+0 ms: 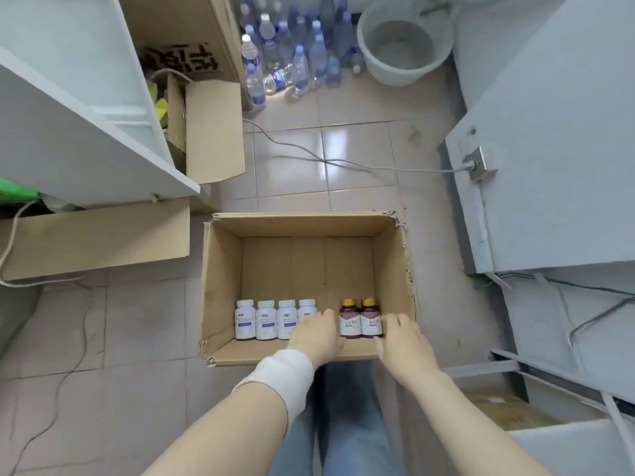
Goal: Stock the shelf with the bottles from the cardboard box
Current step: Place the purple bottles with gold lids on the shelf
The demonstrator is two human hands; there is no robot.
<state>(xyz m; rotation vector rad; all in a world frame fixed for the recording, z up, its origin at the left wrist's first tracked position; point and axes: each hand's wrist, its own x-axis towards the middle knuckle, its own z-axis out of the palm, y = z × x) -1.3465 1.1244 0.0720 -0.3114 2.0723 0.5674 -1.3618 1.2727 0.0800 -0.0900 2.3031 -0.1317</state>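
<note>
An open box (223,269) sits on the tiled floor (343,149) in the middle, just beyond the person's jeans (347,424). Six bottles stand upright in a row along its near wall: four white bottles (266,320) on the left and two brown bottles (349,319) with gold caps to their right, the brown pair touching each other. The rest of the box bottom is bare. The left hand (314,333), its wrist bound in a white wrap (281,376), reaches into the box, covering the lower part of the rightmost white bottle and filling the gap between the white row and the brown pair; its fingers (326,315) lie straight and close together, gripping nothing that can be seen. The right hand (405,341) reaches in just right of the brown pair, fingers slightly spread and relaxed, tips at the side of the right brown bottle; whether they touch it cannot be told. A white shelf (86,149) stands at far left, with two more cartons (103,235) beside and beneath it. Against the far wall are many water bottles (292,46) and a pale bucket (405,39). A cable (309,156) runs across the floor to a socket (477,163) on the right.
</note>
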